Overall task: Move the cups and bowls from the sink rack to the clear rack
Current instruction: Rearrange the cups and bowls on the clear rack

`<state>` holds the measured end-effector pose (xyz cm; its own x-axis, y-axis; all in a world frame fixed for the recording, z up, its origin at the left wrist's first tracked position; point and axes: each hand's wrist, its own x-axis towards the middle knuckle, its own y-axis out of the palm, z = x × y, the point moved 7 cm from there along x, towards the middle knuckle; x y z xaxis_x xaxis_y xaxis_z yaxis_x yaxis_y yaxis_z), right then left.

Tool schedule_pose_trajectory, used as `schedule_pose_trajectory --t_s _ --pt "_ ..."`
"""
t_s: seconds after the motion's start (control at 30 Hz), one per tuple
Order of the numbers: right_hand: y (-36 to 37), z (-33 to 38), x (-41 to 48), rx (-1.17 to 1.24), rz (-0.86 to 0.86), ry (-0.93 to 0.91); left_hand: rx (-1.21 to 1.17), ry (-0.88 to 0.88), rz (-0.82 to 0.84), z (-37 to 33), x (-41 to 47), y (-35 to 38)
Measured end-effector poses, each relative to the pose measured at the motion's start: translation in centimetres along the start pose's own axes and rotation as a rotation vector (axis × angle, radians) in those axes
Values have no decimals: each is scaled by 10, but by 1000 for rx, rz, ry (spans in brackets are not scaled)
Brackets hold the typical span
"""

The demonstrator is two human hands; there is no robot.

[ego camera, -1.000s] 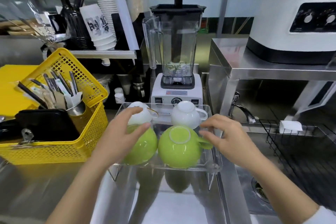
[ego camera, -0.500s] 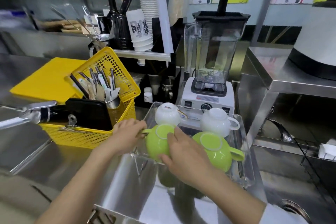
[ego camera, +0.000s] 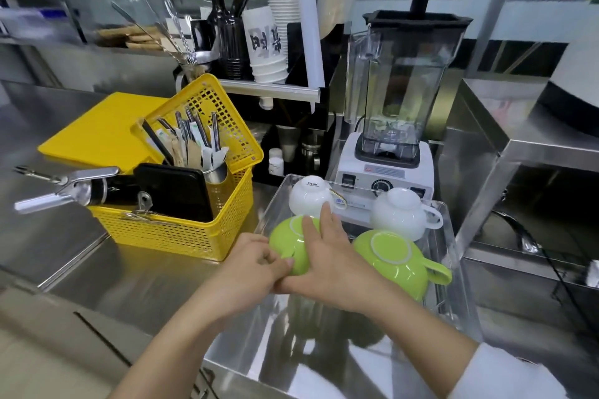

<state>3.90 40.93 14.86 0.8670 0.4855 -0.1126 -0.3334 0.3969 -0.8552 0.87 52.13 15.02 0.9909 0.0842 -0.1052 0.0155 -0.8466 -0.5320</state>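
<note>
A: Four cups sit upside down in the clear rack [ego camera: 452, 256] in the head view. State positions

B: Rear row: white cup at rear left [ego camera: 306, 196], white cup at rear right [ego camera: 400, 217], handle pointing right. Front row: green cup at front left [ego camera: 291, 244], green cup at front right [ego camera: 393, 261], handle pointing right

A: State hand condition

B: Left hand [ego camera: 249, 272] is curled against the near left side of the front-left green cup, fingers bent onto it. Right hand [ego camera: 327, 261] lies over the same cup with fingers spread flat; one fingertip reaches the rear-left white cup. Both hands contact the cup; whether it is lifted, I cannot tell

A: Surroundings?

B: Yellow basket [ego camera: 181, 233] stands just left of the rack; blender [ego camera: 393, 139] stands behind it
</note>
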Motion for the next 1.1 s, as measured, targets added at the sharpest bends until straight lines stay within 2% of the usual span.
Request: schedule_pose_trajectory --t_s 0.1,0.27,0.5,0.6,0.77,0.9,1.1 --pt "5 2 3 1 27 -25 -122 -30 -1 5 -10 2" --pt "7 5 10 -21 106 -129 33 6 -31 6 -17 5" --pt "-7 -9 21 -166 319 -212 172 242 -137 -12 -14 -28" --pt "-11 -14 25 -197 364 -195 324 282 -56 -15 8 -31" --pt "-14 -15 24 -201 429 -189 415 217 134 0 38 -15" --pt "-20 -13 21 -283 359 -241 369 219 191 9 46 -10" --pt "-36 -31 24 -308 146 -120 354 283 14 8 48 -10"
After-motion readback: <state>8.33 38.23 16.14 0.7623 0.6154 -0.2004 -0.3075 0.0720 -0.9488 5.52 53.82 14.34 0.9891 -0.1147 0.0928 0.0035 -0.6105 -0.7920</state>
